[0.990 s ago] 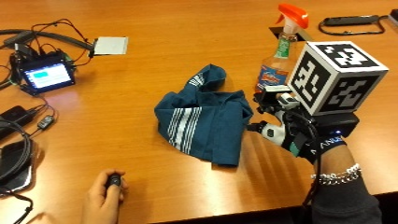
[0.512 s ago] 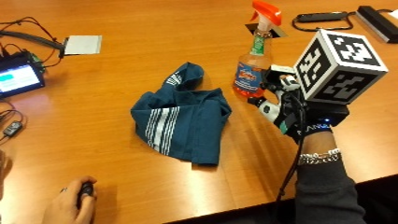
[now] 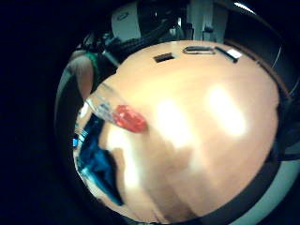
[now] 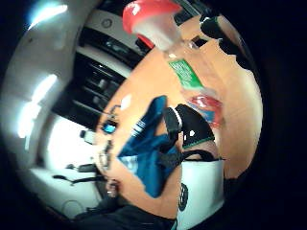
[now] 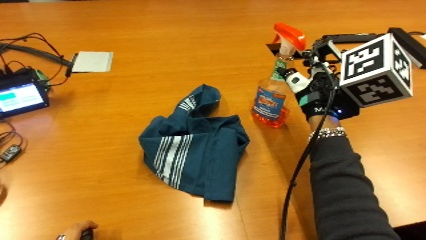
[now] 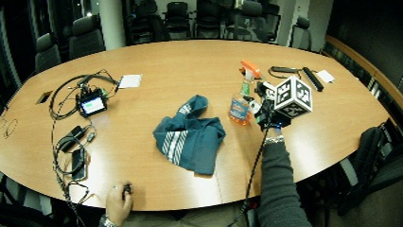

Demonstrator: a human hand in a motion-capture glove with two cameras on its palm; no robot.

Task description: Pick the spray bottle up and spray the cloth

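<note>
A spray bottle (image 5: pixel 271 97) with an orange trigger head and orange liquid stands upright on the wooden table (image 5: pixel 166 30), right of the cloth. My gloved right hand (image 5: pixel 311 92) is against its right side, fingers curled round the neck just under the trigger head. In the thumb side palm view the bottle (image 4: pixel 184 72) runs close past the palm and the thumb (image 4: pixel 189 125) lies across its lower body. The dark teal cloth (image 5: pixel 193 150) with white stripes lies crumpled on the table left of the bottle, apart from it. I cannot tell whether the bottle's base touches the table.
A small lit screen (image 5: pixel 20 97) with cables sits at the far left, with a white pad (image 5: pixel 92 61) behind it. Black items (image 5: pixel 407 46) lie at the far right. The bare hand (image 5: pixel 76 231) rests at the near edge.
The outside camera has shifted. My hand has closed in on the bottle from its right and risen to the neck, where the fingers now wrap it.
</note>
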